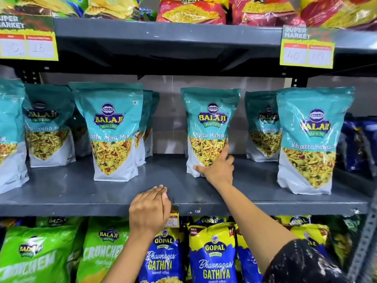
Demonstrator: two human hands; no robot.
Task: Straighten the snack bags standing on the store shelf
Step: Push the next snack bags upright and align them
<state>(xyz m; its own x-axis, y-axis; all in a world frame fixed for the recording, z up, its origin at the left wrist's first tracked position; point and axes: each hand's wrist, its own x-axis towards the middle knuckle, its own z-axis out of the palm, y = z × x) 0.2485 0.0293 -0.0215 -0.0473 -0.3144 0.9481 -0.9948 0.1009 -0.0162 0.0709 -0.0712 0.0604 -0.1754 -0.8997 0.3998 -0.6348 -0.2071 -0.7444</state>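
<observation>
Nearest the lens, the left hand point(150, 209) rests on the front lip of the grey metal shelf point(81, 193), fingers together, grasping nothing. Beyond it the right hand point(217, 168) presses its spread fingers against the lower right corner of a teal Balaji Khatta Mitha pouch point(208, 129), not closed around it. This pouch stands mid-shelf, apart from its neighbours. Its glossy film looks slippery and crinkly, the loose filling light and crushable; steering it by the flat gusseted base seems safest.
</observation>
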